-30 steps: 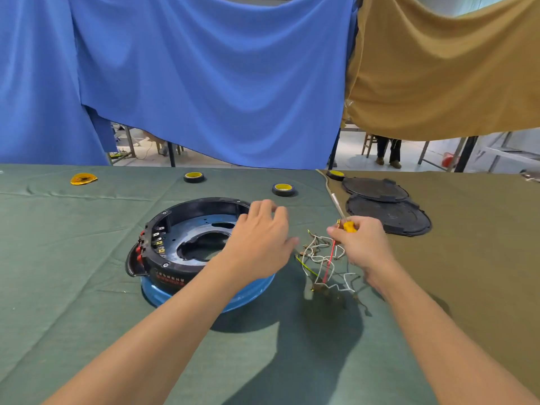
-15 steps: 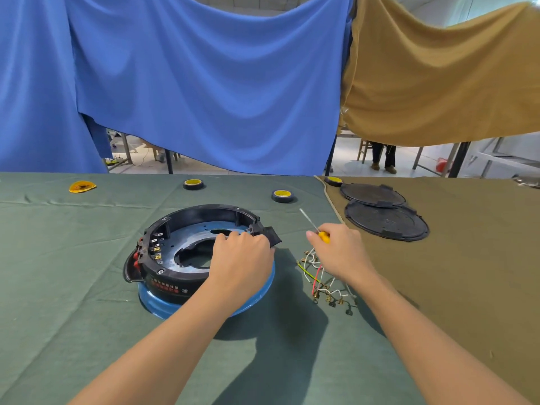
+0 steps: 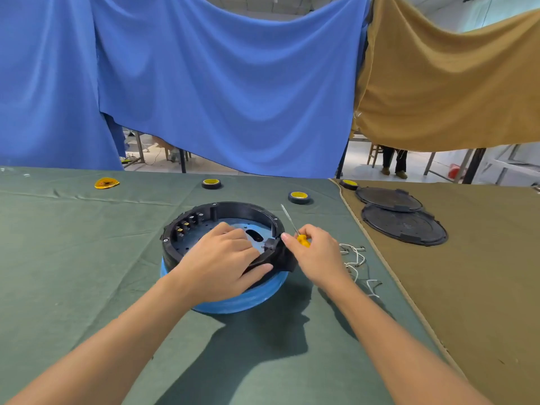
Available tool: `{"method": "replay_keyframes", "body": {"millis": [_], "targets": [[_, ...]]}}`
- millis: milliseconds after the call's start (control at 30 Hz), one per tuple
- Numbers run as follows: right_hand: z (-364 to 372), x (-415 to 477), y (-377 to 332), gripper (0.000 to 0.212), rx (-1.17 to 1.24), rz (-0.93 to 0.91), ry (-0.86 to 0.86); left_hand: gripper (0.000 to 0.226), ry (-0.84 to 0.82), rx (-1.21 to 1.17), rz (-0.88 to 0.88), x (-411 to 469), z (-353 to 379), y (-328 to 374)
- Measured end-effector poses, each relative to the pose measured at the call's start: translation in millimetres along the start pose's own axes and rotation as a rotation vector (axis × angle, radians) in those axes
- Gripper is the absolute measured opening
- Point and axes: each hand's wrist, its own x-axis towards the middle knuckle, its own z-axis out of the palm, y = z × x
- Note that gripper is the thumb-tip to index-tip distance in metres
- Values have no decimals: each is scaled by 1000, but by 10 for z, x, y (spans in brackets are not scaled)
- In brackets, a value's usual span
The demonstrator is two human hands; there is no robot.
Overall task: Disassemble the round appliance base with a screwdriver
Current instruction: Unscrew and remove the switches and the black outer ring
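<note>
The round appliance base (image 3: 233, 211), a black ring on a blue bottom shell, sits on the green cloth at the middle of the table. My left hand (image 3: 222, 263) lies over its near right rim, fingers inside the ring and thumb curled under the black rim, gripping it. My right hand (image 3: 314, 255) holds a small screwdriver (image 3: 295, 229) with a yellow handle, its thin shaft pointing up and away. The right thumb and forefinger touch a black tab (image 3: 282, 257) on the ring's right side.
A tangle of white wires (image 3: 355, 260) lies right of the base. Two black round covers (image 3: 403, 225) rest on the brown cloth at right. Three tape rolls (image 3: 298, 197) and a yellow piece (image 3: 106, 182) lie at the far edge. Blue and tan cloths hang behind.
The base has turned, so its black tab now faces my right hand. My left hand went from the far right rim onto the near rim. My right hand left the wires and reached the tab.
</note>
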Motion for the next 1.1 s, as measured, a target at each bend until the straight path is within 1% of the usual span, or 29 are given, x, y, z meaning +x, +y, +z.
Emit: {"method": "replay_keyframes", "body": {"millis": [67,133,200,300,367,433,500,567,633,733,800,900,1000,1100], "targets": [[50,5,-53,31,93,-19,29,52,24,48,-60,-30,-61,11],[90,28,-116,23,141,-77,51,54,4,60,-215,14,-129,132],[116,64,-168,19,123,-121,28,53,-25,18,-351,121,-141,272],[104,135,-160,23,17,-105,-50,40,-41,-33,-435,260,-61,390],[71,158,-109,25,32,-80,-79,42,-87,-41,-469,272,23,366],[41,140,-73,24,92,-74,-99,44,-147,-60,-469,230,88,317],[27,96,-54,24,109,-79,-111,43,-160,-80,-410,187,118,253],[5,49,-46,24,119,-83,-123,41,-166,-141,-366,150,108,155],[-44,-5,-67,24,136,-94,-154,38,-209,-216,-361,115,69,46],[-147,-103,-106,26,139,-113,-105,35,-309,-325,-368,90,2,-71],[-230,-196,-111,26,171,-87,-83,35,-350,-382,-376,88,-19,-100],[-352,-359,-62,22,201,-53,-192,43,-407,-405,-398,146,-28,-109],[-422,-493,3,18,123,-84,-349,49,-454,-347,-402,242,3,-106],[-407,-558,43,15,64,-100,-363,52,-426,-387,-430,269,65,-103]]}}
